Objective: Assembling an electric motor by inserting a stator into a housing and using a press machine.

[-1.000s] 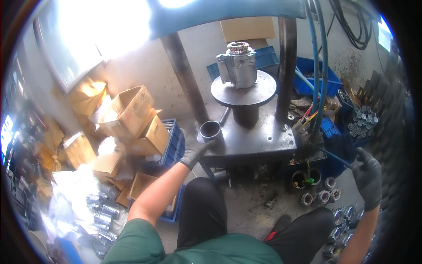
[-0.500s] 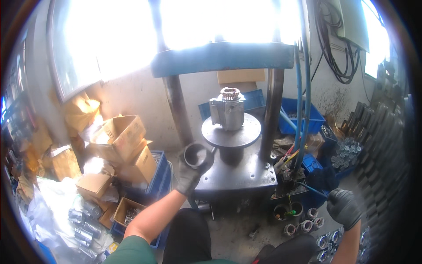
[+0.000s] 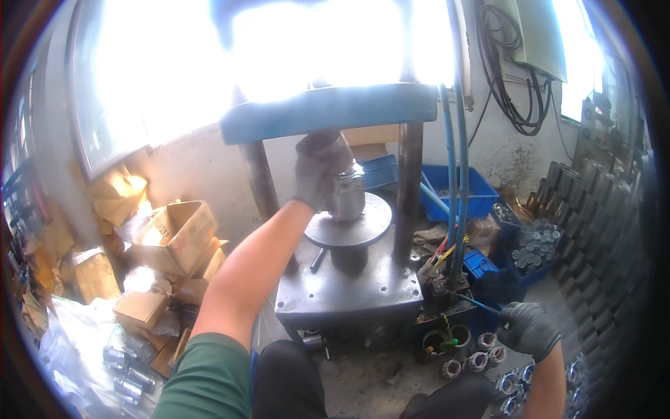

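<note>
Standing upright on the round plate (image 3: pixel 373 227), the silver motor housing (image 3: pixel 349 199) has its long axis vertical and lies just right of your left hand (image 3: pixel 315 174), the nearer of your hands. That one is wrapped around a dark sleeve (image 3: pixel 325 142) beside the housing's top; whether the two touch is hidden. Your right hand (image 3: pixel 528 329), well apart at lower right, has its fingers curled on the end of a blue lever (image 3: pixel 477 302). Below the plate is the worktop (image 3: pixel 314 293).
</note>
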Demonstrator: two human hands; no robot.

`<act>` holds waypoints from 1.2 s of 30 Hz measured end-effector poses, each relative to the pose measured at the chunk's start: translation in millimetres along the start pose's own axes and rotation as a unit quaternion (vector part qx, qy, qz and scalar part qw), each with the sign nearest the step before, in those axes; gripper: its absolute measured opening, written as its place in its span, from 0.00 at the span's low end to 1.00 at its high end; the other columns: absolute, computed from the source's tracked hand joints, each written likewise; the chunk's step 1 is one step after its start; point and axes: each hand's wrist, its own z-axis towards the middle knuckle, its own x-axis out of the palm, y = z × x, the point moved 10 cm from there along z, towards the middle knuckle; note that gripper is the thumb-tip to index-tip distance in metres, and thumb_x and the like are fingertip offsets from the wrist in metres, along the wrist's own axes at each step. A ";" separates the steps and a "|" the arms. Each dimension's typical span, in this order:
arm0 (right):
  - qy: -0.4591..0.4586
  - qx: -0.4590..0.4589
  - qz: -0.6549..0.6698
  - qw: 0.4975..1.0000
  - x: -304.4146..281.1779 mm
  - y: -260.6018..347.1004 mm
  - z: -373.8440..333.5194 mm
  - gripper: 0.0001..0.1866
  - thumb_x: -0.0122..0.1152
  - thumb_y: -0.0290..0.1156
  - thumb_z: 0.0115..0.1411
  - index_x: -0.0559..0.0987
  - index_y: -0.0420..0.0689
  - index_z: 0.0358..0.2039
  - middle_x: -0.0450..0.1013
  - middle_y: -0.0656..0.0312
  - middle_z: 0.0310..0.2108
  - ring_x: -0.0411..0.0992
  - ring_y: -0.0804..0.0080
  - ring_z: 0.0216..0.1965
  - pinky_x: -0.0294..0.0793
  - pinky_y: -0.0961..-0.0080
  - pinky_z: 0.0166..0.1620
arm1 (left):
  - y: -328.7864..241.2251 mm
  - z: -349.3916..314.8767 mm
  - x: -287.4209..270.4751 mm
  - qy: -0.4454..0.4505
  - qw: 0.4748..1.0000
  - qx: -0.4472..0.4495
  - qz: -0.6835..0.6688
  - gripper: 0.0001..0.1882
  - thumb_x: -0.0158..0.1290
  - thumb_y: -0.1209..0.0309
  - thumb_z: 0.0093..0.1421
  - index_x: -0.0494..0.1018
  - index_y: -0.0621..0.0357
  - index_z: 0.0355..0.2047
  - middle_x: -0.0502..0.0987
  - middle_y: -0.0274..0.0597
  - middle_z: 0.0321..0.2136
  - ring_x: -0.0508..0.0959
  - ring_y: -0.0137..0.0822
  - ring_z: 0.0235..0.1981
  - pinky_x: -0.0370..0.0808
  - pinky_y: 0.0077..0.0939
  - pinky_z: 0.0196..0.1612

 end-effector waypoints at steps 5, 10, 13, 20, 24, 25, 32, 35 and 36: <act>0.036 0.013 0.029 0.999 -1.3 0.4 -2.5 0.13 0.68 0.43 0.53 0.87 0.50 0.34 0.82 0.56 0.33 0.81 0.55 0.37 0.80 0.61 0.45 | 39.8 43.7 14.4 0.022 0.944 -0.057 0.323 0.24 0.65 0.66 0.57 0.73 0.61 0.52 0.82 0.43 0.41 0.82 0.33 0.43 0.79 0.29 0.47; 0.057 0.010 0.050 0.997 -2.3 5.1 3.5 0.17 0.68 0.46 0.55 0.89 0.50 0.40 0.83 0.55 0.35 0.82 0.55 0.40 0.80 0.61 0.47 | 132.9 94.0 1.3 0.140 0.881 -0.097 0.441 0.27 0.66 0.56 0.56 0.73 0.59 0.50 0.83 0.43 0.41 0.82 0.31 0.41 0.79 0.29 0.46; 0.052 -0.015 0.061 0.997 -4.9 9.5 5.8 0.17 0.66 0.46 0.56 0.89 0.50 0.41 0.83 0.53 0.35 0.82 0.53 0.39 0.80 0.60 0.47 | 151.9 92.9 -2.2 0.186 0.923 -0.106 0.319 0.23 0.67 0.56 0.56 0.74 0.57 0.44 0.83 0.41 0.38 0.83 0.31 0.38 0.81 0.31 0.43; 0.139 -0.010 0.055 0.989 2.4 9.8 0.6 0.17 0.63 0.44 0.57 0.89 0.51 0.43 0.83 0.52 0.34 0.82 0.53 0.38 0.81 0.61 0.48 | 76.1 47.5 5.3 0.116 0.951 -0.100 0.268 0.33 0.70 0.54 0.52 0.76 0.62 0.51 0.84 0.45 0.44 0.84 0.33 0.41 0.82 0.31 0.46; 0.145 -0.010 0.034 0.989 5.3 16.6 -0.3 0.18 0.63 0.43 0.57 0.89 0.52 0.43 0.83 0.53 0.34 0.82 0.54 0.38 0.81 0.61 0.48 | 49.8 28.9 5.1 0.140 0.896 -0.165 0.389 0.35 0.71 0.53 0.51 0.76 0.63 0.53 0.84 0.45 0.46 0.84 0.33 0.43 0.82 0.29 0.48; 0.147 -0.010 0.033 0.989 6.2 17.2 -1.8 0.18 0.63 0.43 0.57 0.89 0.52 0.43 0.83 0.53 0.34 0.82 0.54 0.38 0.81 0.61 0.48 | 57.6 31.9 3.0 0.140 0.896 -0.167 0.388 0.35 0.71 0.53 0.51 0.76 0.63 0.53 0.84 0.45 0.46 0.84 0.33 0.43 0.82 0.29 0.48; 0.069 -0.018 0.026 0.997 6.3 21.2 -3.4 0.15 0.65 0.40 0.54 0.89 0.51 0.39 0.82 0.53 0.30 0.82 0.53 0.34 0.81 0.60 0.44 | 103.9 33.3 -6.3 0.183 0.963 -0.159 0.118 0.31 0.74 0.59 0.51 0.77 0.59 0.52 0.83 0.40 0.47 0.83 0.32 0.47 0.80 0.29 0.55; 0.052 -0.006 0.020 0.998 1.4 25.7 -5.7 0.15 0.65 0.39 0.52 0.89 0.50 0.39 0.82 0.53 0.30 0.81 0.52 0.34 0.81 0.60 0.43 | 91.4 24.5 -0.9 0.191 0.960 -0.181 0.100 0.32 0.74 0.61 0.51 0.77 0.58 0.54 0.83 0.40 0.48 0.82 0.31 0.49 0.79 0.28 0.56; 0.055 0.005 0.015 0.998 1.3 25.6 -6.4 0.17 0.66 0.39 0.52 0.89 0.51 0.42 0.82 0.53 0.31 0.81 0.52 0.35 0.80 0.59 0.43 | 87.3 21.8 2.6 0.204 0.955 -0.184 0.116 0.32 0.74 0.61 0.51 0.77 0.58 0.54 0.83 0.40 0.48 0.82 0.31 0.49 0.79 0.27 0.56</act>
